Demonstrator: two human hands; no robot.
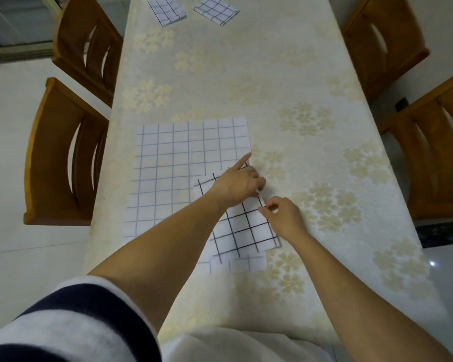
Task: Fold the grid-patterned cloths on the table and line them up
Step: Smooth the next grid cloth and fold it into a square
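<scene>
Fingertips of our right hand (285, 218) pinch the right edge of the dark-grid cloth (246, 227), our left hand (237, 188) curled beside them with index outstretched, its grip unclear, so we judge a tug could drag the pale-grid cloth (173, 165) beneath askew on the table (298, 74) and spoil the fold.

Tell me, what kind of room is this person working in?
Most likely a home dining room: a long table under a flowered tablecloth, wooden chairs drawn up along both sides, and a pale glossy floor.
</scene>
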